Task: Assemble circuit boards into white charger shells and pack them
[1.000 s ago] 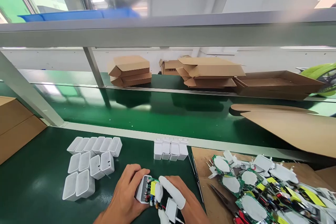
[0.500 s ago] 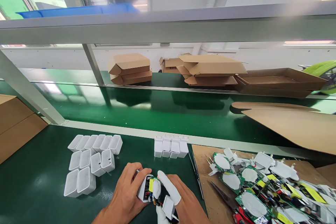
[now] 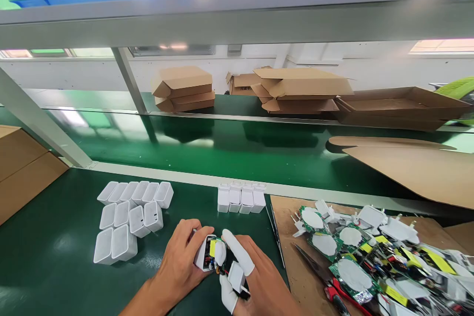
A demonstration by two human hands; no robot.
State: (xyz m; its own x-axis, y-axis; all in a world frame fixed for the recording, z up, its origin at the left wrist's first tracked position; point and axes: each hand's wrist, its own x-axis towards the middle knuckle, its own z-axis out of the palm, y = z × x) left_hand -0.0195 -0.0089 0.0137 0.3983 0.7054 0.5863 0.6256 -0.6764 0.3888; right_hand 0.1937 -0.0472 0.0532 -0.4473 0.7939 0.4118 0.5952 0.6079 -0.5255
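Note:
My left hand is closed around a white charger housing at the front middle of the bench. My right hand, with white covers on thumb and forefinger, grips a charger circuit board at the housing's mouth. The board carries a yellow-wrapped part and a white pad. A white plug piece hangs beside it, between the right thumb and forefinger. How deep the board sits in the housing is partly hidden. Several open white housings stand to the left, and a row of white chargers lies beyond my hands.
Thin metal tweezers lie right of my hands. On a cardboard sheet are red-handled pliers and a heap of circuit boards. Cardboard boxes stand behind the green belt; a metal beam crosses above.
The view has tilted slightly downward, so the background sits higher. My hands keep their grips on the housing and board; the right thumb shows more below the plug piece.

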